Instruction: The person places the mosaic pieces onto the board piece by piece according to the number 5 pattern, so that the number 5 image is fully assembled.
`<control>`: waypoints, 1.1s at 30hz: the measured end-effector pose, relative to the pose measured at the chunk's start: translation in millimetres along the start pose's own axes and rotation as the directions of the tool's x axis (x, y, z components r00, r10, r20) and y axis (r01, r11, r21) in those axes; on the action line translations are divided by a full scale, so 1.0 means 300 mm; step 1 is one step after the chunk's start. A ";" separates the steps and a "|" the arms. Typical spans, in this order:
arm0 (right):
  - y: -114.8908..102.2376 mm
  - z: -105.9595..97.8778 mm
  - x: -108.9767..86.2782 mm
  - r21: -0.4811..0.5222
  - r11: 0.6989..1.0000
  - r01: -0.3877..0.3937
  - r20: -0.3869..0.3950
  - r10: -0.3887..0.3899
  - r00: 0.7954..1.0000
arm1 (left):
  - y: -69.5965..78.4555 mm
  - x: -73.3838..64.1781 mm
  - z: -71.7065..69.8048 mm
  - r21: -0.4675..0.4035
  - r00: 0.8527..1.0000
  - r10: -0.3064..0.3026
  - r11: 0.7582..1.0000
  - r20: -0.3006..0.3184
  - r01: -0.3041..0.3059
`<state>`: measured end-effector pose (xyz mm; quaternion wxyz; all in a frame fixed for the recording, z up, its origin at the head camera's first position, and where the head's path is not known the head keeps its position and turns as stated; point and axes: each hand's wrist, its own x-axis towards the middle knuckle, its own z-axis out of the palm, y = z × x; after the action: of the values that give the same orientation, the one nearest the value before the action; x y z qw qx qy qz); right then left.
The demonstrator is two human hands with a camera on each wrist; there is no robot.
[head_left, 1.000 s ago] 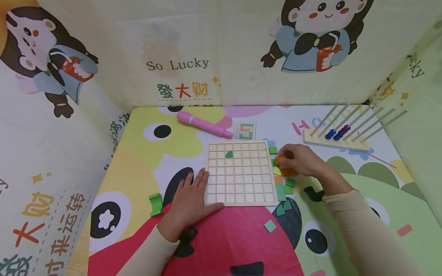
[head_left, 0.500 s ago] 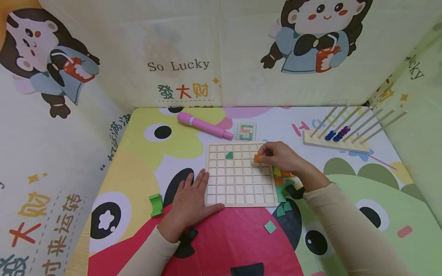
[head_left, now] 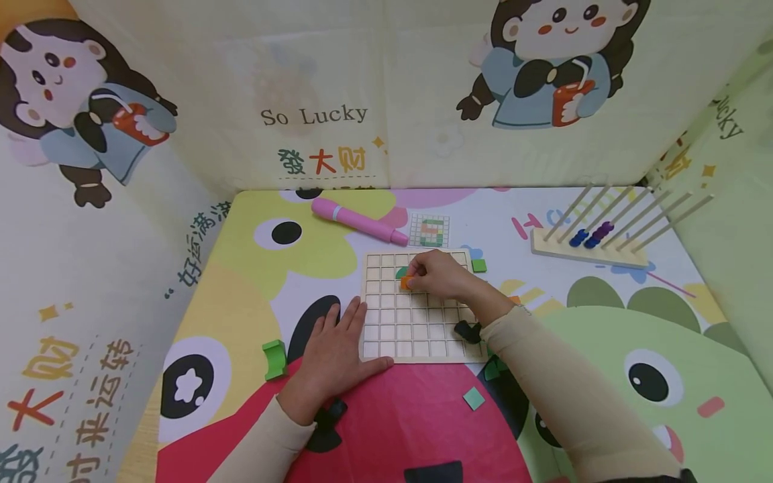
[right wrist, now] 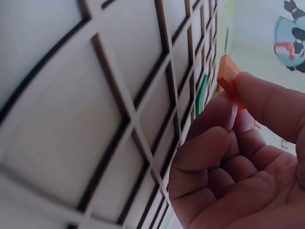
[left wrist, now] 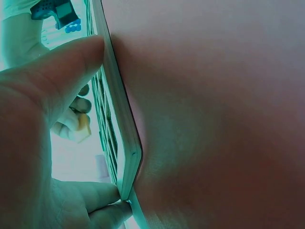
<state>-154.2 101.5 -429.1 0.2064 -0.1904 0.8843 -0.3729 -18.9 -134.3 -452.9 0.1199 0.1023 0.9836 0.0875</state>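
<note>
My right hand [head_left: 443, 275] pinches a small orange square tile [right wrist: 229, 78] between thumb and fingers, over the upper left part of a wooden grid board [head_left: 417, 332]. Right by the orange tile, a green quarter-round tile [head_left: 401, 272] sits in one of the board's cells, partly covered by the fingertips. My left hand [head_left: 332, 349] lies with fingers spread at the board's lower left corner. In the left wrist view its thumb [left wrist: 78, 59] and fingers touch the board's edge [left wrist: 125, 129].
A small pattern card [head_left: 429, 230] and a pink marker [head_left: 359, 221] lie behind the board. A pegged bead stand [head_left: 588, 248] is at the back right. Green tiles [head_left: 479, 265] lie along the board's right side, partly under the right sleeve. A green arched block [head_left: 274, 359] stands left.
My right hand has picked up the orange tile from the pile at the board's right and carried it left across the grid, beside the green tile. The left hand stays put.
</note>
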 end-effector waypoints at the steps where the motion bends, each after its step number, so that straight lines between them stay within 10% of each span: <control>1: -0.004 0.006 0.005 -0.015 1.000 0.001 0.000 -0.001 1.000 | -0.001 0.000 0.002 0.002 1.000 0.000 1.000 -0.001 0.000; 33: -0.057 0.082 0.036 -0.302 0.952 -0.043 -0.081 0.019 0.997 | -0.005 0.003 0.001 0.007 1.000 -0.001 1.000 -0.008 0.001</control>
<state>-147.8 70.7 -434.5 0.1464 -0.1916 0.9413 -0.2362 -19.9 -135.6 -453.7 0.1158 0.1018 0.9844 0.0844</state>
